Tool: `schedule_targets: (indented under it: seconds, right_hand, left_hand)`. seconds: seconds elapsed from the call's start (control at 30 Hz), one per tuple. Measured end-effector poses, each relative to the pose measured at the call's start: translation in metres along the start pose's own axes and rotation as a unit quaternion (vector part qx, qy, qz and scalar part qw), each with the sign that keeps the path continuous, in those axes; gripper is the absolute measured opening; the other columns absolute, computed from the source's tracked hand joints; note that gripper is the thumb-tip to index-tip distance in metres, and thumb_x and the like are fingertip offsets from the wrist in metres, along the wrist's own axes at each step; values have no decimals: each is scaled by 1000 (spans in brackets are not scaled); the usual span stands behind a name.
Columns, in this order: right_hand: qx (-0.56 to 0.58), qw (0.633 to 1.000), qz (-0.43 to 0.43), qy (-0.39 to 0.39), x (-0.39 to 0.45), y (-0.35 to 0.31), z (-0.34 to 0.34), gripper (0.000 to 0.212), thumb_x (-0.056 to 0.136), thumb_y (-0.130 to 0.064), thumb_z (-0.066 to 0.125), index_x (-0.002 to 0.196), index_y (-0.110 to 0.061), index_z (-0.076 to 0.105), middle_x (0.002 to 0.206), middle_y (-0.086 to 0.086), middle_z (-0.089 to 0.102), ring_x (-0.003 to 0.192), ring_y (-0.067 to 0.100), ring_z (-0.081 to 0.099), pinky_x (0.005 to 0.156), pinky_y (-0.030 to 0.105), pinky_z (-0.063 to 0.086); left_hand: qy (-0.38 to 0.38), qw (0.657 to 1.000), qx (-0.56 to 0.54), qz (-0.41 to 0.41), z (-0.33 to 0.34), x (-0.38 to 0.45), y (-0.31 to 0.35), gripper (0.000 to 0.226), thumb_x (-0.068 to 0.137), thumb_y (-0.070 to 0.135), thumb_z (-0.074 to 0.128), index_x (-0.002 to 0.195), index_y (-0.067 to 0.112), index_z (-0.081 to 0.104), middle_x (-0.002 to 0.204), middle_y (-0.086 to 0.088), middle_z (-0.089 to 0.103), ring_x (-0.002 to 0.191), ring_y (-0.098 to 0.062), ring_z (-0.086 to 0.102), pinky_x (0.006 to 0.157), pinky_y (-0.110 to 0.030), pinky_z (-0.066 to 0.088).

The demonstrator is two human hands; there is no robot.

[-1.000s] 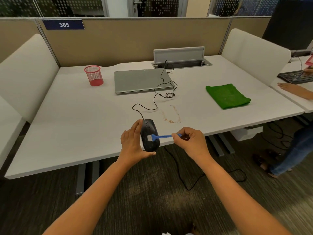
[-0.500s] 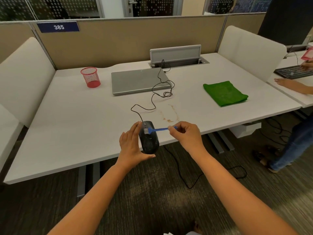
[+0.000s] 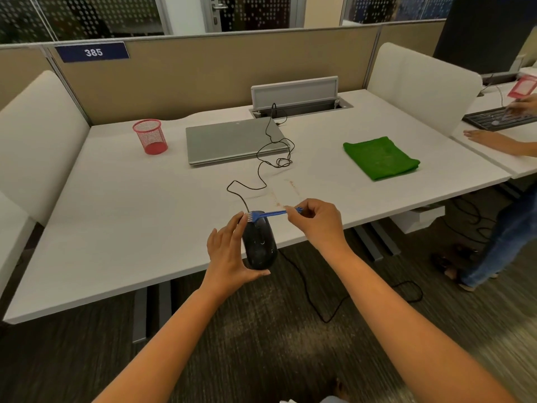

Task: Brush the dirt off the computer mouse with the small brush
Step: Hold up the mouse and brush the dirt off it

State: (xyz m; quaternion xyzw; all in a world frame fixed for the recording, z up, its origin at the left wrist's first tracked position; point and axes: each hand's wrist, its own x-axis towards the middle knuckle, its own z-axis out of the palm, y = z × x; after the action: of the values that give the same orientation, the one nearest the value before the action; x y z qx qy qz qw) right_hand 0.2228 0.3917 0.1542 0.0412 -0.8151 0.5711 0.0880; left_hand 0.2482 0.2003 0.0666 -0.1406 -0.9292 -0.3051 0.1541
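Since a second ago the small blue brush (image 3: 271, 214) has slid from the mouse's middle up to its front end. Left hand (image 3: 229, 255) cups the black mouse (image 3: 259, 245) at the near desk (image 3: 116, 228) edge, thumb underneath. Right hand (image 3: 315, 221) pinches the brush handle, bristles touching the mouse. Green cloth (image 3: 380, 157) lies well apart.

Your white desk (image 3: 122, 216) carries a red mesh pen cup (image 3: 150, 137) at back left and a closed grey laptop (image 3: 234, 141) beside it. A black cable (image 3: 268, 158) trails off the laptop in loops across the middle, ending near brownish dirt streaks (image 3: 283, 194). A folded green cloth (image 3: 380, 157) lies well apart, at right.
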Motion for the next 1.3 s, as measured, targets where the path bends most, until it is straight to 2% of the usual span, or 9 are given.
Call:
schedule_targets:
  seconds: [0.07,0.17,0.37,0.53,0.63,0.8,0.97,1.07,1.3]
  right_hand:
    - [15,999,45,8,1,7,-6,20,81,-22,68,62,-15,63,59,-5,58,57,-2,52,60,13,43]
    - [80,988,131,19,0,16,-14,28,81,-18,69,54,-17,60,57,-1,58,72,19,60,76,33,49]
    - [274,923,263,63,9,18,-15,27,82,-13,67,58,-5,59,57,4,57,57,10,59,80,32,56]
    - [251,915,314,28,5,20,-9,19,83,-14,66,68,-3,62,66,8,58,64,14,58,80,31,55]
    - [259,902,346,12,-5,31,-13,16,84,-12,65,73,-1,62,64,8,55,49,6,58,80,31,55]
    - [258,898,355,11,-21,49,-25,14,84,-10,64,78,2,60,58,7,52,42,4,57,84,36,55]
    - [263,916,302,-2,-25,41,-21,17,80,-16,68,71,-2,63,51,0,61,57,9,63,75,28,58]
    - [236,926,294,12,-26,44,-18,16,81,-15,68,72,-2,64,54,2,61,62,12,63,79,31,57]
    - [367,864,343,28,-22,51,-20,9,83,-10,65,81,-2,63,59,7,56,44,6,55,60,26,59]
  left_hand:
    - [1,1000,3,-3,-1,-1,-1,123,49,64,73,141,42,-5,149,9,5,134,-3,0,110,-47,0]
    - [10,1000,0,-9,-1,-4,-3,123,49,65,72,141,41,-5,150,5,8,134,-5,3,111,-49,3]
    - [-4,1000,2,-15,0,-7,-4,121,49,65,72,141,40,-3,152,-2,14,137,-19,11,111,-46,0]
    - [16,1000,-12,-7,2,-5,0,121,50,64,72,141,41,-3,151,2,10,137,-14,7,111,-53,5]
    - [44,998,-32,-18,-2,-2,0,120,51,63,73,142,40,-2,150,5,8,137,-12,7,111,-53,6]
    - [49,997,-38,-43,-4,-1,-2,117,51,62,72,141,38,2,151,-1,12,138,-24,16,109,-59,12]
    - [36,997,-35,-55,3,4,2,117,50,65,71,141,37,2,152,-6,17,136,-28,20,108,-60,15]
    - [41,996,-39,-64,4,8,4,117,51,68,70,142,32,5,152,-6,18,136,-28,22,108,-59,16]
    - [52,996,-27,-63,3,9,4,120,51,66,71,144,25,9,152,-6,18,136,-27,20,109,-59,15]
